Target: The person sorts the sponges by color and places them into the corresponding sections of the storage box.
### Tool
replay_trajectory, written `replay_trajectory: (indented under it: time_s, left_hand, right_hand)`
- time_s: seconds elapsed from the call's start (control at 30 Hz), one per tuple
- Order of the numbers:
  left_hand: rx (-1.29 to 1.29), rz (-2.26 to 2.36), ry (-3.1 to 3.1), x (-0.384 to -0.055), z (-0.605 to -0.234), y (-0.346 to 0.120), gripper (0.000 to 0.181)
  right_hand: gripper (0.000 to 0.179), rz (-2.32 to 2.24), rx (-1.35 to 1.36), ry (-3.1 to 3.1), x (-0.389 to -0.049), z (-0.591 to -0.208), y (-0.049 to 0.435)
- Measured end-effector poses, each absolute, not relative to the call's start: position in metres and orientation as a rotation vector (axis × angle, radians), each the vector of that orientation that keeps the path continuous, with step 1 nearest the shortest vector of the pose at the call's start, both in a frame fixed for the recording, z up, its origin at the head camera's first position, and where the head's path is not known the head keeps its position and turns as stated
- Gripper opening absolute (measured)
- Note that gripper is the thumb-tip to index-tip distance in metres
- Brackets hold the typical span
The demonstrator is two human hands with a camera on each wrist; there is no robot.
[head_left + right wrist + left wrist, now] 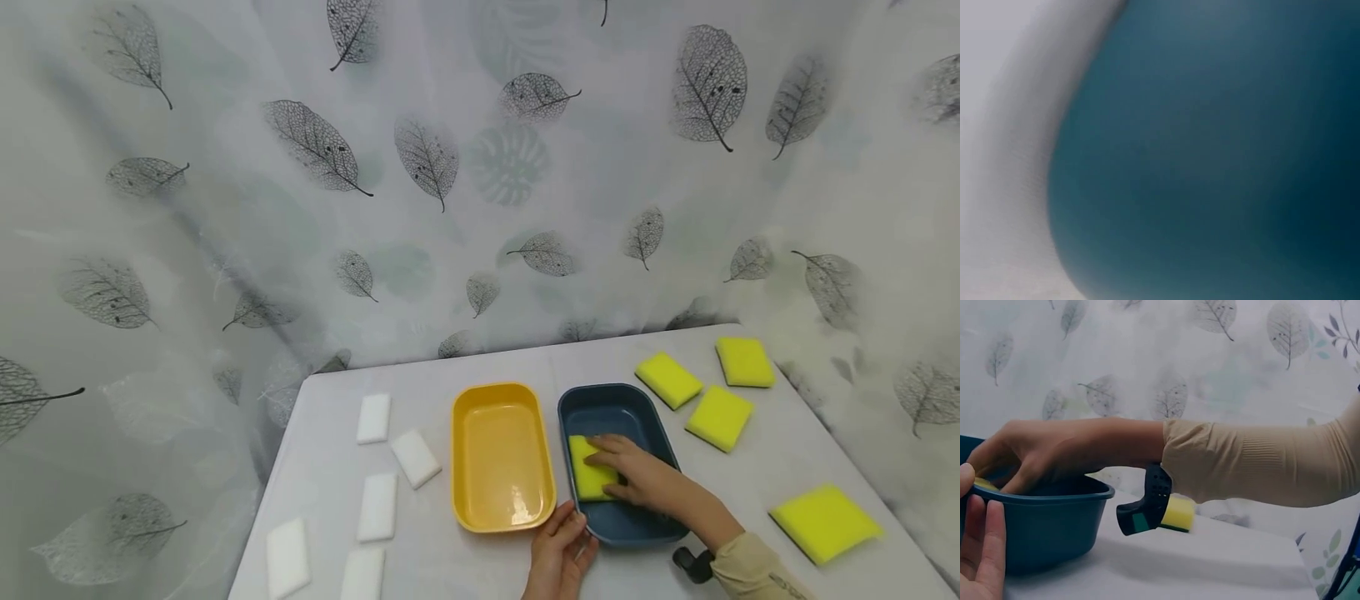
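Observation:
A deep dark blue basin [648, 533] stands on the table with a yellow sponge [585, 471] lying against its left side. My right hand [652, 475] reaches into the basin and grips that sponge, fingers and thumb bent over its right part. At the basin's near left corner, my left hand [558, 550] pinches the rim. The left wrist view shows its thumb [966, 478] at the rim and its fingers [991, 544] along the outer wall. Only the blue basin wall [1179, 150] fills the right wrist view; the right hand is hidden there.
A yellow basin [551, 467] sits left of the blue one. Several white sponges [377, 507] lie on the table's left side. More yellow sponges with dark undersides, among them one near the right edge [825, 523], lie to the right. A leaf-patterned curtain [480, 208] hangs behind.

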State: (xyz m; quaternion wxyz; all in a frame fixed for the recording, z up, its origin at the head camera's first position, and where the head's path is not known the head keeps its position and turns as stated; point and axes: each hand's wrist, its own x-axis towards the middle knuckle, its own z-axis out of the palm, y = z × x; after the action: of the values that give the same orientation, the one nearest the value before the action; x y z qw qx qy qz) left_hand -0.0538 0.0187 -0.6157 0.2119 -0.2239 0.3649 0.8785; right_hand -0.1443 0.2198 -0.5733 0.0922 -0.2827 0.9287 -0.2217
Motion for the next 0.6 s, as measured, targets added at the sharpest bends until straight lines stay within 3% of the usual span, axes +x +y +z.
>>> replay_trajectory:
  time_s: [0.2, 0.43, 0.6]
  left_hand:
    - [-0.624, 2.443, 1.003, -0.059, -0.614, 0.016, 0.017]
    - [-0.598, 2.469, 1.001, -0.053, -0.616, 0.019, 0.016]
    - [-0.599, 2.467, 1.005, -0.054, -0.615, 0.018, 0.017]
  right_hand:
    - [0.049, -0.519, -0.902, 2.918, -0.134, -0.568, 0.216]
    - [0.073, -0.552, -0.856, 2.903, -0.126, -0.569, 0.217]
    - [0.073, -0.55, -0.833, 2.895, -0.129, -0.569, 0.212]
